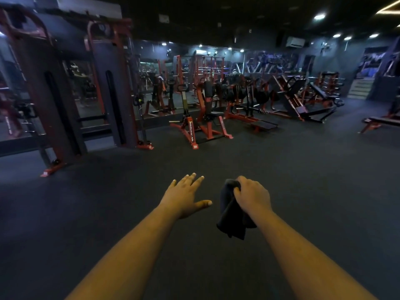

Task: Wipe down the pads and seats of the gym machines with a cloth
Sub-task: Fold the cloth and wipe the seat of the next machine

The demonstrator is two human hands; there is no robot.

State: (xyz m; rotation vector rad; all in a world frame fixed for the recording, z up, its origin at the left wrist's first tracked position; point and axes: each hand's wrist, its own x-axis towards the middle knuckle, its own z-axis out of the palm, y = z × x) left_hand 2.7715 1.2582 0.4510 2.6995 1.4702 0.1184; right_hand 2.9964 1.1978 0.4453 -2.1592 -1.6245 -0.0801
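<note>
At the far left stood a tall red-framed cable machine (71, 92), its base on the dark rubber floor (303, 180), with a mirror wall behind it. Nearer the middle, the left hand (186, 195) was held out over the floor with its fingers straight and spread and the thumb out to the right; it held nothing and touched nothing. Just beside it to the right, the right hand (252, 197) had its fingers curled round a dark cloth (232, 213), which was bunched in the fist and hung down below it, its long axis roughly vertical.

The pads and seats to be wiped lay well apart from both hands, farther off and slightly right of the cloth. The closest was a red plate-loaded machine (203, 118) with a black back pad and small seat, standing straight ahead beyond a stretch of floor. Past it to the right ran a row of benches and presses (292, 100), and a flat bench (383, 122) sat at the far right edge.

By my reading, no wiping was under way; the cloth hand seemed marginally nearer that first machine, and the coming move called for walking forward.
</note>
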